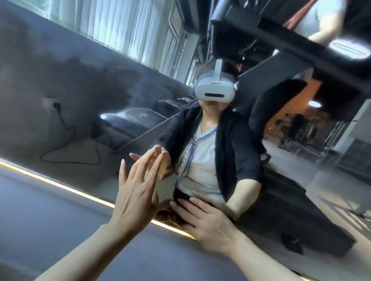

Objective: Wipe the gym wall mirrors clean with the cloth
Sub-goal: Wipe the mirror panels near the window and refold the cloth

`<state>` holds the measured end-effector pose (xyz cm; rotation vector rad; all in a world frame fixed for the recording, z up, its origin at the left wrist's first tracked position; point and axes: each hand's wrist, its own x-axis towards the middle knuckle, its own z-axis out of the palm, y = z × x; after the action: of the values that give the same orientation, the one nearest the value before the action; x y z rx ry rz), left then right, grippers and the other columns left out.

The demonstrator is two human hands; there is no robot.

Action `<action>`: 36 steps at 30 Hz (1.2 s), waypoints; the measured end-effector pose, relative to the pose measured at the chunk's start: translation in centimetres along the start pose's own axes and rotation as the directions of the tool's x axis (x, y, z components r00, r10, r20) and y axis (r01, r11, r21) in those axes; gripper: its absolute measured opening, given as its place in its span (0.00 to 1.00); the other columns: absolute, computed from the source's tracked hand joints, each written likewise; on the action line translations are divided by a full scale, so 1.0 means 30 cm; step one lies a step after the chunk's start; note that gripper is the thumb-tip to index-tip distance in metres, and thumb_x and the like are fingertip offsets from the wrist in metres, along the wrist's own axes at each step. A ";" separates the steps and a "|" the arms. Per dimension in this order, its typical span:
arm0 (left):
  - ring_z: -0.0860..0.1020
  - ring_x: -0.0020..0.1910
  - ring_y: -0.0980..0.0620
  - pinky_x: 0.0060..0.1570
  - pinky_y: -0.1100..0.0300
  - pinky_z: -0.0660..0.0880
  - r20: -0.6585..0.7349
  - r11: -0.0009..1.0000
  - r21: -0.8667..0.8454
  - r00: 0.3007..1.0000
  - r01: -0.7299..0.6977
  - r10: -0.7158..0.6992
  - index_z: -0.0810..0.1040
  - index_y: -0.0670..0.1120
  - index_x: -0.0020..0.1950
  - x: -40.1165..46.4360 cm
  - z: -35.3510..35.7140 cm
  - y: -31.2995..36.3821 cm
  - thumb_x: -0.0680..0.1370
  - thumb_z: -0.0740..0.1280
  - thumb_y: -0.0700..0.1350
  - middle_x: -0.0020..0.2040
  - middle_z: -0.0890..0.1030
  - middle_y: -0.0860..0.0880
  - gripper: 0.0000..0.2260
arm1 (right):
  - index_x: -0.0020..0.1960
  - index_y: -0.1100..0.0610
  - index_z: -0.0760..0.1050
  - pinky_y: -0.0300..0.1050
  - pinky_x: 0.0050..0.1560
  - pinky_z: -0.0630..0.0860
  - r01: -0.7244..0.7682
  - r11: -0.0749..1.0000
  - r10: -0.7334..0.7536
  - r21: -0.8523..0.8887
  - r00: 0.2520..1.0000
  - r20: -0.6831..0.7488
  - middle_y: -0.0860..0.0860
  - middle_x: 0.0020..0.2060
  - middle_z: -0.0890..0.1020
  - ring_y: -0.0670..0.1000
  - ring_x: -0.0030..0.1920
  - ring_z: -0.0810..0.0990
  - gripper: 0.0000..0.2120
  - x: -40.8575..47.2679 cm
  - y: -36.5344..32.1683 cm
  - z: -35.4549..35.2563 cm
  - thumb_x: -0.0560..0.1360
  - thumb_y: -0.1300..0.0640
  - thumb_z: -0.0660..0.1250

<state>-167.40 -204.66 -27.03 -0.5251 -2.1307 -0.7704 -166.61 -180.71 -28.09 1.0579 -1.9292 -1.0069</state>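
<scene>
The wall mirror fills most of the view and runs tilted, with its lit bottom edge crossing from left to lower right. My left hand is raised against the glass, fingers spread, fingertips touching their own reflection. A pale grey cloth shows blurred beside its thumb, pressed to the mirror. My right hand lies flat and open at the mirror's bottom edge, with its fingertips just below the cloth. Hazy smears cover the mirror's left part.
The glass reflects a seated person wearing a white headset, treadmills, a wall socket with a black cable, window blinds and black gym machines. The dark floor lies below the mirror.
</scene>
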 end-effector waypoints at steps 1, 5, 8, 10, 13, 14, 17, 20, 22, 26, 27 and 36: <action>0.63 0.73 0.44 0.69 0.28 0.59 0.012 1.000 0.013 1.000 0.008 -0.008 0.63 0.45 0.78 -0.025 0.011 -0.022 0.68 0.63 0.43 0.77 0.64 0.43 0.37 | 0.66 0.53 0.80 0.55 0.79 0.57 -0.127 0.992 0.127 0.013 0.988 -0.090 0.58 0.76 0.67 0.58 0.74 0.68 0.22 0.010 0.037 -0.025 0.81 0.63 0.53; 0.63 0.73 0.42 0.68 0.26 0.60 0.073 0.998 0.042 0.996 0.049 -0.052 0.60 0.46 0.79 -0.166 0.073 -0.107 0.60 0.78 0.34 0.77 0.61 0.44 0.50 | 0.72 0.57 0.73 0.58 0.75 0.64 -0.627 0.764 0.638 0.151 0.699 -0.323 0.63 0.74 0.68 0.61 0.73 0.68 0.22 0.050 0.075 -0.051 0.81 0.68 0.57; 0.63 0.73 0.43 0.68 0.26 0.59 0.115 0.997 0.049 0.992 0.054 -0.059 0.60 0.47 0.79 -0.237 0.098 -0.147 0.60 0.78 0.33 0.77 0.60 0.44 0.51 | 0.73 0.54 0.71 0.57 0.77 0.60 -0.569 0.808 0.587 0.151 0.757 -0.289 0.60 0.74 0.68 0.60 0.73 0.69 0.20 0.068 -0.082 0.032 0.82 0.62 0.60; 0.64 0.72 0.44 0.69 0.28 0.56 0.087 0.996 0.058 0.994 0.068 -0.072 0.62 0.47 0.78 -0.243 0.093 -0.174 0.61 0.76 0.30 0.76 0.61 0.45 0.48 | 0.70 0.54 0.74 0.55 0.78 0.59 -0.396 0.905 0.421 0.152 0.884 -0.204 0.57 0.75 0.69 0.59 0.73 0.70 0.20 0.079 -0.177 0.084 0.78 0.57 0.66; 0.65 0.71 0.43 0.68 0.26 0.60 -0.001 0.976 0.040 0.977 0.215 -0.215 0.66 0.41 0.75 -0.233 0.084 -0.214 0.63 0.71 0.26 0.74 0.66 0.42 0.41 | 0.63 0.55 0.80 0.53 0.78 0.57 -0.194 0.964 0.220 0.181 0.966 -0.136 0.57 0.74 0.70 0.58 0.74 0.67 0.15 0.159 -0.228 0.103 0.79 0.59 0.62; 0.65 0.71 0.42 0.66 0.26 0.62 -0.025 0.968 0.032 0.968 0.250 -0.249 0.67 0.39 0.74 -0.229 0.082 -0.222 0.63 0.70 0.25 0.73 0.67 0.40 0.40 | 0.63 0.55 0.81 0.53 0.78 0.57 -0.147 0.973 0.172 0.178 0.976 -0.136 0.57 0.74 0.70 0.58 0.74 0.67 0.18 0.201 -0.221 0.097 0.80 0.61 0.56; 0.65 0.71 0.42 0.64 0.27 0.64 -0.083 0.964 0.009 0.961 0.264 -0.263 0.67 0.39 0.74 -0.227 0.087 -0.228 0.62 0.68 0.22 0.72 0.67 0.40 0.40 | 0.65 0.55 0.80 0.57 0.77 0.60 -0.182 0.967 0.223 0.178 0.943 -0.245 0.58 0.73 0.72 0.58 0.74 0.70 0.20 0.327 -0.133 0.045 0.80 0.63 0.56; 0.67 0.70 0.40 0.64 0.27 0.64 -0.111 0.957 -0.014 0.951 0.290 -0.290 0.67 0.38 0.74 -0.219 0.081 -0.234 0.62 0.69 0.24 0.72 0.69 0.38 0.40 | 0.70 0.54 0.77 0.62 0.74 0.64 -0.469 0.859 0.511 0.204 0.777 -0.367 0.59 0.74 0.69 0.60 0.74 0.69 0.19 0.425 -0.001 -0.014 0.82 0.62 0.59; 0.68 0.69 0.38 0.65 0.28 0.64 -0.114 0.947 -0.023 0.940 0.321 -0.322 0.67 0.37 0.74 -0.214 0.076 -0.246 0.62 0.68 0.25 0.72 0.69 0.37 0.40 | 0.71 0.54 0.76 0.62 0.74 0.64 -0.578 0.779 0.623 0.245 0.666 -0.411 0.59 0.74 0.68 0.61 0.74 0.69 0.19 0.458 0.028 -0.033 0.82 0.64 0.62; 0.67 0.71 0.42 0.66 0.31 0.65 -0.167 0.927 -0.100 0.912 0.362 -0.374 0.65 0.40 0.75 -0.199 0.061 -0.261 0.63 0.66 0.24 0.72 0.69 0.40 0.40 | 0.67 0.57 0.79 0.58 0.73 0.67 -0.358 0.914 0.404 0.190 0.840 -0.362 0.62 0.72 0.70 0.62 0.71 0.72 0.18 0.460 -0.095 0.019 0.83 0.64 0.57; 0.67 0.70 0.44 0.67 0.31 0.65 -0.173 0.925 -0.117 0.910 0.362 -0.378 0.64 0.40 0.75 -0.200 0.060 -0.259 0.63 0.66 0.24 0.73 0.69 0.41 0.40 | 0.65 0.57 0.80 0.56 0.73 0.68 -0.227 0.959 0.272 0.170 0.908 -0.319 0.61 0.72 0.72 0.62 0.71 0.73 0.17 0.447 -0.126 0.036 0.83 0.64 0.56; 0.70 0.70 0.41 0.72 0.34 0.61 -0.183 0.873 -0.210 0.860 0.439 -0.477 0.63 0.40 0.77 -0.191 0.042 -0.237 0.69 0.61 0.26 0.72 0.71 0.41 0.35 | 0.71 0.55 0.75 0.59 0.76 0.59 -0.557 0.818 0.550 0.144 0.683 -0.482 0.63 0.72 0.71 0.66 0.73 0.68 0.20 0.680 0.215 -0.109 0.80 0.63 0.64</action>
<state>-168.85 -209.60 -34.67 0.0111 -2.0017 -1.2164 -174.50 -197.40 -16.77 0.5683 -1.6273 -0.3405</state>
